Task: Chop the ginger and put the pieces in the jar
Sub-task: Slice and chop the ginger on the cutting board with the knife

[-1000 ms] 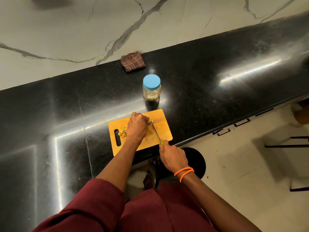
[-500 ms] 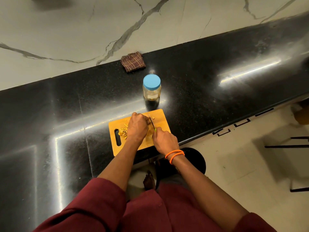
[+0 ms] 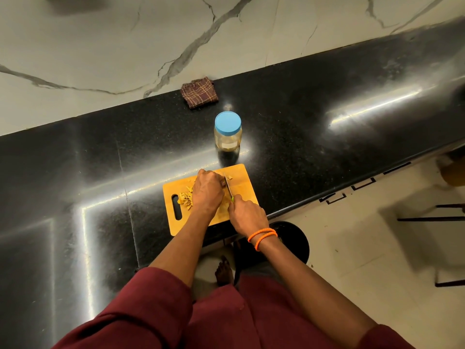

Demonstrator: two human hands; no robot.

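A wooden cutting board [image 3: 245, 176] lies on the black counter near its front edge. My left hand [image 3: 207, 191] presses down on a piece of ginger that its fingers hide. Chopped ginger pieces [image 3: 185, 197] lie in a small heap to the left of that hand, and a few bits [image 3: 229, 177] lie right of the blade. My right hand [image 3: 247, 215] grips a knife [image 3: 228, 186] by its green handle, blade down right beside my left fingers. A clear jar [image 3: 227, 133] with a blue lid on stands just behind the board.
A folded brown checked cloth [image 3: 199, 93] lies at the back of the counter against the marble wall. A black round stool [image 3: 289, 241] stands below the counter edge by my legs. Dark chair legs [image 3: 437, 219] stand on the floor at right.
My right hand pushed the knife forward over the board half a second ago, then drew slightly back; the blade now stands against my left fingers. My left hand stayed in place.
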